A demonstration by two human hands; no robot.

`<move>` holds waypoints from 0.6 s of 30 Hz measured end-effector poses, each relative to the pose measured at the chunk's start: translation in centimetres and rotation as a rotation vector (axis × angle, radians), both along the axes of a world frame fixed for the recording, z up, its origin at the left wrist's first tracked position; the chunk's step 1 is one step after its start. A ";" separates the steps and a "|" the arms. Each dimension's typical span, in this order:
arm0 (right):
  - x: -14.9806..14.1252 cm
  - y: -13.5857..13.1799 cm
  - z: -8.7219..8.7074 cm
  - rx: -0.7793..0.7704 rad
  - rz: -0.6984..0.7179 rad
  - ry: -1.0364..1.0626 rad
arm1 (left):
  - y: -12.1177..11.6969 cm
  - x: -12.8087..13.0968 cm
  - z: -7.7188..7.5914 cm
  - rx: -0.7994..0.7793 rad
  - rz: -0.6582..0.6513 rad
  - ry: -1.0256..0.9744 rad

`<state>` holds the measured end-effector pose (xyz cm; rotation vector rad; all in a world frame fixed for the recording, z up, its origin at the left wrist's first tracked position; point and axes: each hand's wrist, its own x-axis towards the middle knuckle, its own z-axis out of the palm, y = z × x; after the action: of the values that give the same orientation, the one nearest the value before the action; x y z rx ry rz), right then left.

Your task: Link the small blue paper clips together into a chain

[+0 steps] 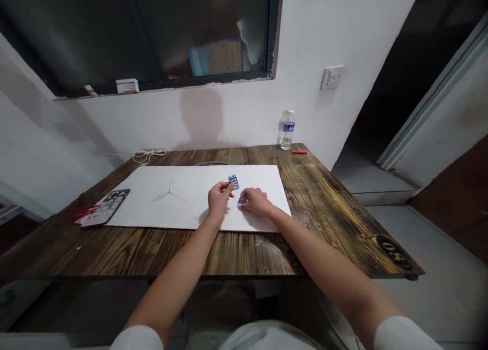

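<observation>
My left hand (220, 197) and my right hand (254, 201) sit close together above a white board (152, 197) lying on a wooden table. My left fingers pinch the lower end of a small blue-and-white strip (233, 182), possibly a blister pack, which stands tilted up. My right fingers hold a smaller blue-and-white piece (241, 202), partly hidden by the fingers. A thin grey Y-shaped mark (168, 191) lies on the board to the left of my hands.
A smartphone (105, 207) lies on a red item at the table's left edge. A plastic water bottle (287, 130) and a small red stick (299, 152) stand at the back right. A white cable (147, 156) lies at the back left, against a wall.
</observation>
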<state>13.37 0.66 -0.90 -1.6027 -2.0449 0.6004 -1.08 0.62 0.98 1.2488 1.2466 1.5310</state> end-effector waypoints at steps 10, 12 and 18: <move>0.5 2.2 -0.8 0.111 0.044 0.819 | -0.1 0.1 0.1 -0.022 -0.008 0.020; 0.7 2.2 -0.4 0.116 0.037 0.945 | -0.1 0.0 0.1 -0.018 -0.009 0.026; 0.7 1.7 0.7 0.101 0.040 1.135 | 0.0 -0.1 0.0 -0.007 0.013 0.032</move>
<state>14.07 2.32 -0.23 -0.8014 -1.2010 1.0723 -1.18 0.60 1.01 1.2682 1.2819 1.5200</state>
